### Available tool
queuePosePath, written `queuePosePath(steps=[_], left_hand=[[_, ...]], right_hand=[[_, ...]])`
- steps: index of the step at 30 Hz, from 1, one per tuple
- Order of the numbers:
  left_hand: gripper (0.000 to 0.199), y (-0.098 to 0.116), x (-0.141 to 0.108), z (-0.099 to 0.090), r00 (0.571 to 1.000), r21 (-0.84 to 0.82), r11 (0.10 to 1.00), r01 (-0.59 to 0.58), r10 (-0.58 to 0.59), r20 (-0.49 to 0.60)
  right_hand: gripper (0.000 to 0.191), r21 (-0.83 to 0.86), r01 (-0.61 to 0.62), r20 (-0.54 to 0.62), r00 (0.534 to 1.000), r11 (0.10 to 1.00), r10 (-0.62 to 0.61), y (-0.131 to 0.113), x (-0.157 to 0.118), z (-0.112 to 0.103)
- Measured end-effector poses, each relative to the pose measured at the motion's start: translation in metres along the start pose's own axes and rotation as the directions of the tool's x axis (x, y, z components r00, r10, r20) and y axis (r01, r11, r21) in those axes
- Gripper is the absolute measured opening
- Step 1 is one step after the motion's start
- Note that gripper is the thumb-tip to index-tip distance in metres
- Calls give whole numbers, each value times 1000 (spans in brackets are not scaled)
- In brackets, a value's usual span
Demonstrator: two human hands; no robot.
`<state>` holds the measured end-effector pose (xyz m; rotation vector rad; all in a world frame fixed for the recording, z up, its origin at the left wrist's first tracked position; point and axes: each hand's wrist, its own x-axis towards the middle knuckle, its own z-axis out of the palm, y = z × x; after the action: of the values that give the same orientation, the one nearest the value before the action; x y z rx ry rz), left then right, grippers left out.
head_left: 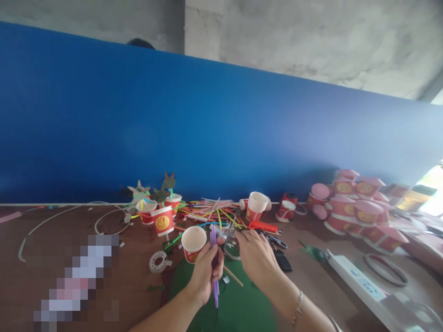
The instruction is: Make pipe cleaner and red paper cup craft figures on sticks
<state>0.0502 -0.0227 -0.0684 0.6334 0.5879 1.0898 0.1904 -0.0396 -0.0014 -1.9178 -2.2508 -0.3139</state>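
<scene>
Where the left hand [205,275] grips, a purple strip [213,237] runs near-vertical in view

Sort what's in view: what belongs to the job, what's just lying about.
Likely in the job:
flat purple piece, held in the left hand
red paper cup with pale inside, beside that hand

Seemingly just lying about:
long white power strip
small black rectangular object
</scene>
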Motion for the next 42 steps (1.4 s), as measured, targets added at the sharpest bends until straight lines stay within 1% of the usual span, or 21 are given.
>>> queuePosePath(steps=[3,5,6,7,8,10,12,13,15,16,18,22,25,26,27,28,30,32,35,38,42], left_hand=[[46,0,-1,1,1000,3,1000,10,-10,25],[47,0,-1,2,1000,18,1000,16,-16,26],[49,0,-1,3,1000,29,999,20,-20,19],[51,0,-1,3,1000,41,999,22,-23,11],[53,-1,-1,3,1000,54,998,23,-24,4],[56,-2,0,4,1000,75,997,24,-23,-3],[57,-4,2,3,1000,91,995,31,-31,-1],[57,-4,2,2,999,95,995,35,-35,2],[55,-5,3,1,999,99,994,41,-42,8],[54,-5,3,0,999,100,994,41,-43,12],[52,-6,4,-2,999,100,994,38,-41,20],[50,-6,4,-2,999,101,994,34,-37,23],[50,-5,5,-1,999,107,993,47,-49,19],[50,-4,5,-1,998,109,993,55,-58,21],[51,-3,5,-1,997,112,991,67,-70,24],[52,-3,5,-1,996,116,990,81,-85,27],[53,-1,4,0,993,134,985,111,-116,33],[52,0,4,1,989,161,977,137,-145,40],[50,0,2,2,982,198,966,165,-179,55],[49,-1,1,2,975,221,958,184,-206,81],[52,0,1,2,962,240,948,208,-242,123]], right_hand=[[38,56,-49,-156,986,997,57,11,0,3],[42,225,-75,-250,959,972,132,19,3,7],[44,356,-87,-283,939,931,196,22,4,10],[46,511,-92,-292,916,855,273,25,6,14],[48,668,-98,-265,895,738,359,28,9,19],[51,899,-130,-97,872,419,480,32,13,28],[52,975,-188,110,870,118,480,34,17,35],[52,975,-222,198,876,2,440,34,19,38],[51,945,-288,325,884,-158,335,34,21,42],[51,928,-311,361,887,-207,287,33,22,44],[50,906,-339,398,887,-251,237,30,22,47],[42,916,-321,367,912,-240,181,26,19,49],[48,920,-307,337,937,-245,90,30,13,46],[49,922,-316,336,940,-224,58,33,11,43],[48,928,-329,338,941,-176,26,36,9,40],[45,934,-343,344,939,-100,-14,40,7,37],[41,932,-350,359,927,88,-111,48,3,29],[41,919,-313,363,909,240,-203,54,2,22],[45,881,-267,393,872,390,-291,61,3,17],[45,841,-294,461,828,453,-319,63,7,16],[41,830,-343,503,801,441,-325,62,10,13]])
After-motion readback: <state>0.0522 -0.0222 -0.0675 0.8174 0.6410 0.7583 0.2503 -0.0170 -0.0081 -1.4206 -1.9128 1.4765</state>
